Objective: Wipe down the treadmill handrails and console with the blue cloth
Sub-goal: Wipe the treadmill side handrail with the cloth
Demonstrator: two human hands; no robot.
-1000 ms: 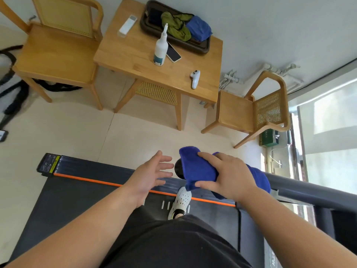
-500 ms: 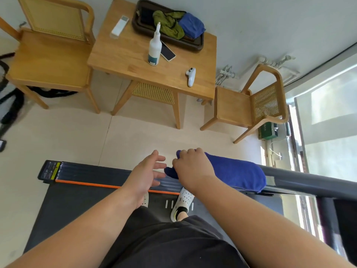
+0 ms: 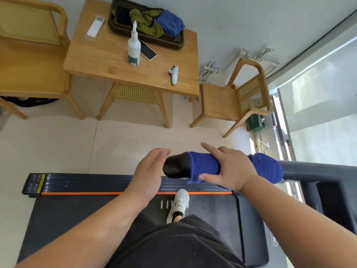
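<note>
Head view | right hand (image 3: 231, 171) grips 1 blue cloth (image 3: 204, 165) round 1 handrail (image 3: 318, 169) | left hand (image 3: 148, 176) open beside rail end | 2 chairs (image 3: 29, 70) (image 3: 220, 101), 1 worktop (image 3: 108, 60)

On the table (image 3: 100, 60): tray (image 3: 174, 43) at far edge, bottle (image 3: 134, 49) and phone (image 3: 148, 52) before it; left chair (image 3: 29, 74) and right chair (image 3: 220, 99) flank the table; treadmill (image 3: 77, 209) lies before it.
</note>
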